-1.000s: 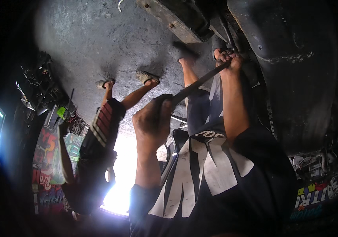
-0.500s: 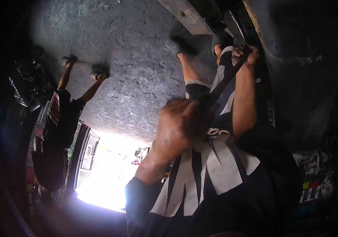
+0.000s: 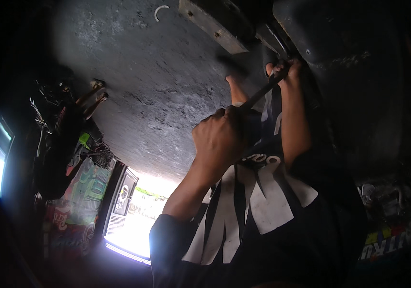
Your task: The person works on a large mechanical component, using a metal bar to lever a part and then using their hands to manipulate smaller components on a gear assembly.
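Both hands on a long dark metal bar beside a big dark tyre.

The left hand has its grip clamped round the bar's near end; the right hand has its grip closed on the far end, close against the tyre. Grey concrete floor lies beyond, with a second person's legs at left.

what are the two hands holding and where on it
Both grip one long dark metal bar: the left hand at its near end, the right hand at its far end.
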Motion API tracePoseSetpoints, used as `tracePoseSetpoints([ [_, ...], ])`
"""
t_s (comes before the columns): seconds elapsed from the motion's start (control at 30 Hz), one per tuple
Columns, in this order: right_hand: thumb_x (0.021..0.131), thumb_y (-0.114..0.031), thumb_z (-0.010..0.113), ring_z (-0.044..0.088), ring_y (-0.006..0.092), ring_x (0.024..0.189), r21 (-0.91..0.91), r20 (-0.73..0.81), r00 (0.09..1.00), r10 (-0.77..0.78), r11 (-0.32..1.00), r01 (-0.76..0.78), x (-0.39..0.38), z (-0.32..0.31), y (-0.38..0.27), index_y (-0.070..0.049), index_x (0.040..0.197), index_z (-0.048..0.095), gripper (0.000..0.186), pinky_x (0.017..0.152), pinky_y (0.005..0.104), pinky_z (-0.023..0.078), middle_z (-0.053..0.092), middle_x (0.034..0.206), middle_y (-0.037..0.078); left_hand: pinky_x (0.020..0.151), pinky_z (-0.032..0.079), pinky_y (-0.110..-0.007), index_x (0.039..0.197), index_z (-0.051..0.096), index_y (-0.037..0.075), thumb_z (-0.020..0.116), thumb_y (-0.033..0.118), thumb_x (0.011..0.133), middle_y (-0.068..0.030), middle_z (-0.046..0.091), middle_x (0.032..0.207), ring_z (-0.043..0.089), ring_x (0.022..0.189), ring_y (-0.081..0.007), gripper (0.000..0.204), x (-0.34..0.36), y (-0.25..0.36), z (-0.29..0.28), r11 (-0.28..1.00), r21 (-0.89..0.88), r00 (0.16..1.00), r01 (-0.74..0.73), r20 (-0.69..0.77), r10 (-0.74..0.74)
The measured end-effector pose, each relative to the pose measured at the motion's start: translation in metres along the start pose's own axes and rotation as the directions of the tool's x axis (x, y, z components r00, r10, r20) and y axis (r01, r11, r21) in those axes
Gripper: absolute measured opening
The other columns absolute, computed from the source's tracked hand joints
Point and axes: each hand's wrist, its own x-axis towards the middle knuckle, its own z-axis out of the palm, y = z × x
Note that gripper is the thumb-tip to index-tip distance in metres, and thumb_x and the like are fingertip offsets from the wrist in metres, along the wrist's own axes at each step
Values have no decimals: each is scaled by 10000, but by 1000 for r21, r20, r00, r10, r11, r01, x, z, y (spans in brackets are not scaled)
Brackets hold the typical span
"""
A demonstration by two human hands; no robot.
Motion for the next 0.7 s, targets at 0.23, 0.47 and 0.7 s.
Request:
tracePoseSetpoints([
  [0.23, 696, -143, 438, 380, 143, 440, 85, -19, 999, -43, 995, 44, -16, 7, 7, -144, 686, 391, 49, 370, 255, 362, 370, 577, 33, 379, 413, -356, 593, 533, 63, 536, 241, 771, -131, 527, 473, 564, 430, -290, 252, 8, 4, -5, 980, 188, 996, -72, -29, 79],
  [0.47, 822, -235, 406, 384, 137, 467, 216, -24, 1000, 20, 976, -14, 2, 4, 16, -142, 717, 373, 145, 437, 260, 335, 384, 574, 24, 470, 449, -393, 679, 601, 48, 536, 317, 805, -160, 570, 544, 595, 520, -311, 304, 11, 8, -2, 923, 355, 988, -150, 74, 133],
  [0.7, 770, -286, 545, 548, 236, 712, 33, 239, 970, 41, 998, -50, -53, -6, 4, -120, 850, 477, 195, 658, 390, 433, 556, 756, 91, 518, 466, -414, 651, 610, 46, 500, 469, 801, -179, 587, 581, 605, 572, -337, 462, 0, -8, 16, 846, 528, 993, -74, -43, 113],
])
